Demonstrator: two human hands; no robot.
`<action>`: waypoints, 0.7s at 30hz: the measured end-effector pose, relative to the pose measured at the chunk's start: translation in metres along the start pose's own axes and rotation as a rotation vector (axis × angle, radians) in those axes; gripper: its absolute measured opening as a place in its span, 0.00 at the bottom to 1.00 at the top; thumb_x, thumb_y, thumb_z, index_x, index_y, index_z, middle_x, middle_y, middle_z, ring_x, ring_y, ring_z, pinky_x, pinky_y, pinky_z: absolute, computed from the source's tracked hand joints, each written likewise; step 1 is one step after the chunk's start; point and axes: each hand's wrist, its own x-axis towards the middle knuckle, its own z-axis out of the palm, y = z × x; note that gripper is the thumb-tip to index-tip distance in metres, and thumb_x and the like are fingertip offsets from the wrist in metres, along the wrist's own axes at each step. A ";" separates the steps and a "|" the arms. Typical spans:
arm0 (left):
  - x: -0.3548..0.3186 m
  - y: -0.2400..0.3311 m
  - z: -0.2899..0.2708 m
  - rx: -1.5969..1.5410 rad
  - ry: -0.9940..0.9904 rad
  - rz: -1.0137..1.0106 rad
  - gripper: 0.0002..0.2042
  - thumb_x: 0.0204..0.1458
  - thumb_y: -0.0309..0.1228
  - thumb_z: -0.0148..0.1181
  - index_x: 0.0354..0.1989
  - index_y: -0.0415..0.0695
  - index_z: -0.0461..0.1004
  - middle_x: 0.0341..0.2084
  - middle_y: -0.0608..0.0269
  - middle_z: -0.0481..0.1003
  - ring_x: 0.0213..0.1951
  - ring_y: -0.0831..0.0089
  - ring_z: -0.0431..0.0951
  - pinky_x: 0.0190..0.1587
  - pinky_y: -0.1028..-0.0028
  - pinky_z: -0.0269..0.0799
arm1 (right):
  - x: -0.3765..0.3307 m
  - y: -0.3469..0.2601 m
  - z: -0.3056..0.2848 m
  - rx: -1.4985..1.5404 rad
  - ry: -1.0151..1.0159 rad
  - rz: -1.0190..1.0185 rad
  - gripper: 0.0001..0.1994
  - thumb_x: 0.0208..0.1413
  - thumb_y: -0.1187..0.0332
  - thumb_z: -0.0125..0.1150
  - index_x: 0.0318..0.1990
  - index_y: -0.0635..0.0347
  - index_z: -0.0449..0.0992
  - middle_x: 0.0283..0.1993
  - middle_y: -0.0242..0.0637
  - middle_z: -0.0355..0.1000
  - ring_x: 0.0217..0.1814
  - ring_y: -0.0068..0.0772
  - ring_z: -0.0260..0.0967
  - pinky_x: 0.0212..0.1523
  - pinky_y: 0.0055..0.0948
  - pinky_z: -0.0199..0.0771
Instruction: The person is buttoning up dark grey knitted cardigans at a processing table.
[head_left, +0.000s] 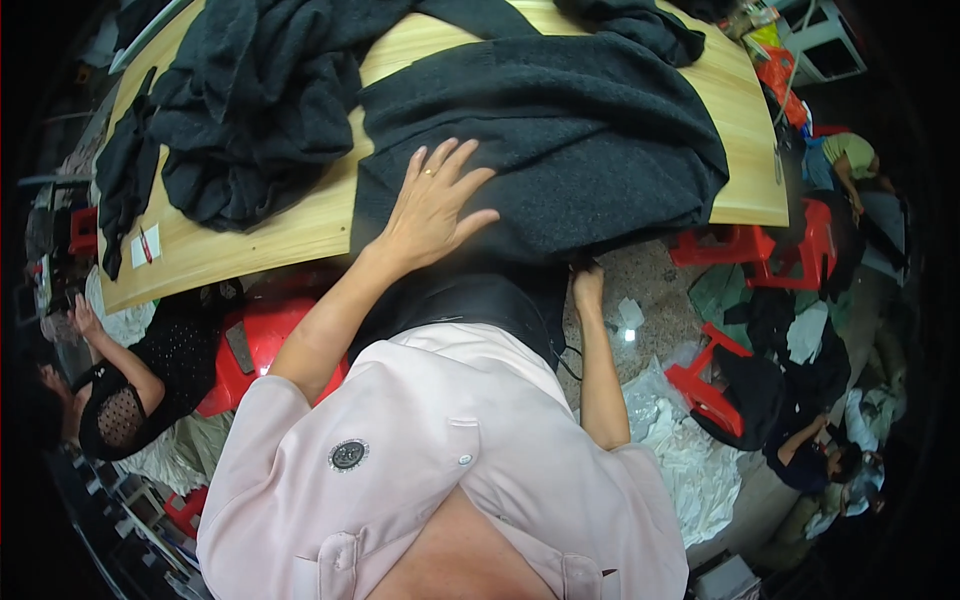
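Your left hand (436, 212) lies palm down on the dark garment (610, 140), its fingers spread well apart and the thumb stuck out to the side — pressed on the fabric, with nothing gripped. A ring (429, 172) sits on one finger. Your right hand (588, 284) hangs low by the garment's near edge, below the level of the tabletop; its fingers are partly hidden, so you cannot tell how far they are closed or whether they have hold of the cloth.

The garment lies across the near edge of the wooden table (290, 237), in front of you — a heap of dark cloth (255, 120) rests to its left.
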 end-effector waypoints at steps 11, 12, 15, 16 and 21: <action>0.054 -0.068 -0.060 0.207 0.414 0.029 0.10 0.58 0.23 0.69 0.47 0.44 0.86 0.67 0.55 0.77 0.68 0.52 0.75 0.68 0.57 0.74 | -0.111 -0.193 -0.127 0.851 -0.360 -0.324 0.18 0.72 0.67 0.58 0.63 0.65 0.77 0.66 0.46 0.79 0.69 0.43 0.77 0.72 0.51 0.75; 0.048 -0.041 -0.059 0.042 0.493 0.046 0.10 0.55 0.23 0.73 0.45 0.43 0.87 0.56 0.56 0.82 0.57 0.54 0.82 0.58 0.59 0.79 | -0.116 -0.211 -0.115 0.857 -0.394 -0.330 0.18 0.72 0.67 0.58 0.63 0.65 0.77 0.66 0.46 0.79 0.69 0.43 0.77 0.72 0.51 0.75; 0.021 0.048 -0.051 -0.510 0.360 0.089 0.26 0.48 0.52 0.81 0.45 0.41 0.85 0.41 0.51 0.83 0.41 0.54 0.85 0.47 0.62 0.80 | -0.128 -0.251 -0.075 0.925 -0.413 -0.307 0.18 0.78 0.62 0.55 0.64 0.65 0.75 0.64 0.47 0.80 0.65 0.42 0.80 0.63 0.48 0.84; 0.014 0.070 -0.047 -0.522 0.302 0.133 0.37 0.45 0.59 0.81 0.52 0.38 0.82 0.41 0.50 0.82 0.42 0.52 0.85 0.48 0.62 0.80 | -0.132 -0.260 -0.063 0.975 -0.485 -0.276 0.18 0.79 0.60 0.54 0.64 0.65 0.74 0.63 0.46 0.80 0.63 0.41 0.82 0.58 0.45 0.89; 0.006 0.094 -0.032 -0.505 0.353 0.008 0.28 0.43 0.32 0.77 0.54 0.36 0.78 0.42 0.47 0.84 0.42 0.49 0.86 0.48 0.60 0.80 | -0.150 -0.275 -0.031 0.884 -0.393 -0.393 0.17 0.76 0.62 0.60 0.60 0.65 0.72 0.56 0.45 0.80 0.52 0.32 0.84 0.45 0.35 0.93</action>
